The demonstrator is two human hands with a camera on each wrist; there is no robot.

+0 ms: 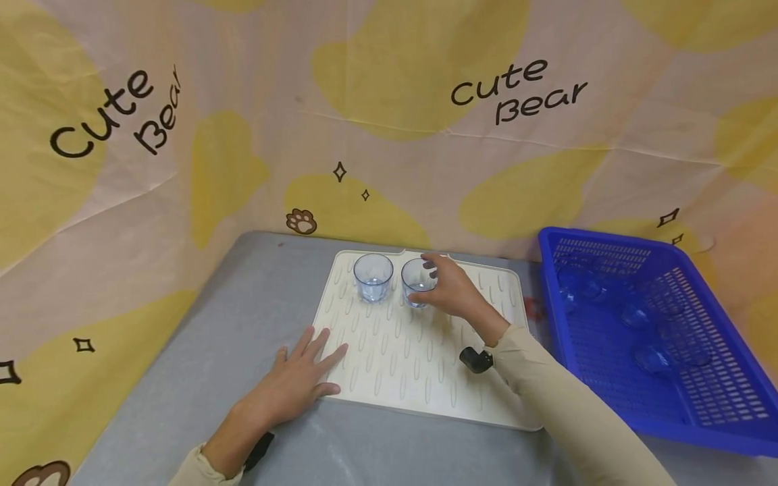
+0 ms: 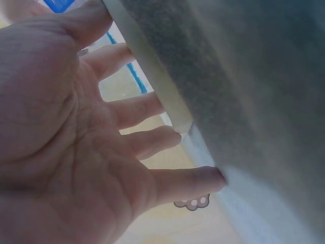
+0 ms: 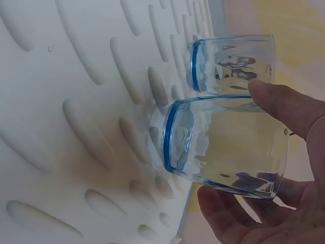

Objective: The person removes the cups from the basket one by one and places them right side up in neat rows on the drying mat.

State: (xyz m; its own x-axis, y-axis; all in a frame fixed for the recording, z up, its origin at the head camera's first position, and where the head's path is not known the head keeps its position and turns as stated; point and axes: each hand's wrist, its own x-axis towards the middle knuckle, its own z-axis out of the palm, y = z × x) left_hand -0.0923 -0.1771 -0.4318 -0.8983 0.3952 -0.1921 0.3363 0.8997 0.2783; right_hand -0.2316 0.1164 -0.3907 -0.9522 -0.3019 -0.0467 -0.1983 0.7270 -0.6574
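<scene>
A cream ridged drying mat lies on the grey table. Toward its back edge stands a clear glass tumbler with a bluish tint. Just right of it is a second tumbler, which my right hand holds between thumb and fingers. In the right wrist view the held tumbler has its blue-edged base right at the mat's surface, beside the other tumbler. My left hand rests with spread fingers at the mat's left edge; the left wrist view shows its fingertips along that rim.
A blue plastic basket stands right of the mat, with several clear glasses lying in it. Behind the table hangs a pink and yellow printed cloth, which also runs along the left side.
</scene>
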